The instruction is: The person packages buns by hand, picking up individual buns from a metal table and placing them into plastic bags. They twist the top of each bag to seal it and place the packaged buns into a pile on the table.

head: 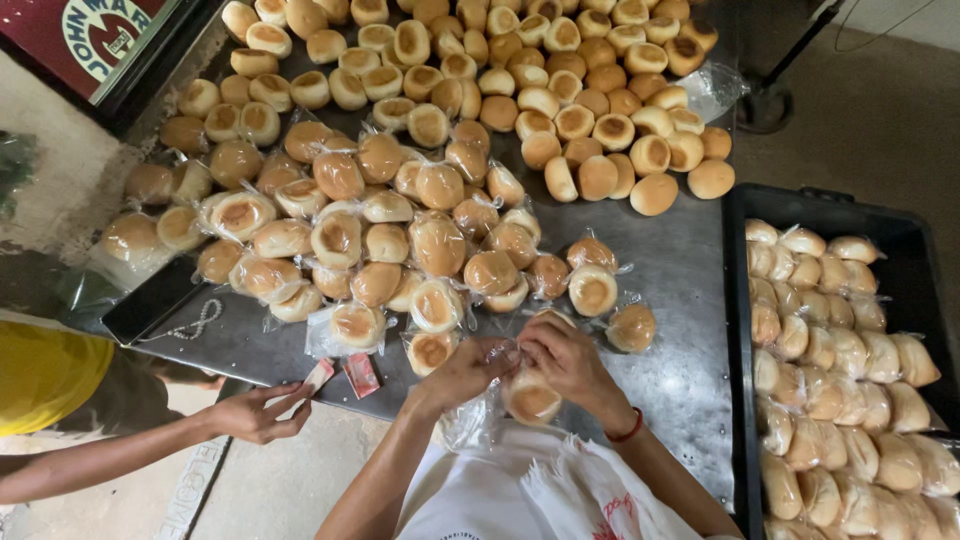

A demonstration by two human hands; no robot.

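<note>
Bun (pixel 531 398) in its clear bag (pixel 470 420) sits between my hands, just below them: left hand (pixel 468 368) and right hand (pixel 566 358) both pinch the bag's mouth over the table (pixel 685 300).

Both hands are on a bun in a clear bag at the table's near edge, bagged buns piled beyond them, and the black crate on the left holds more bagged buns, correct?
Not quite: the head view shows the black crate of bagged buns on the right, not the left. The rest holds: left hand and right hand are on the bagged bun at the metal table edge, pile of bagged buns beyond.
</note>
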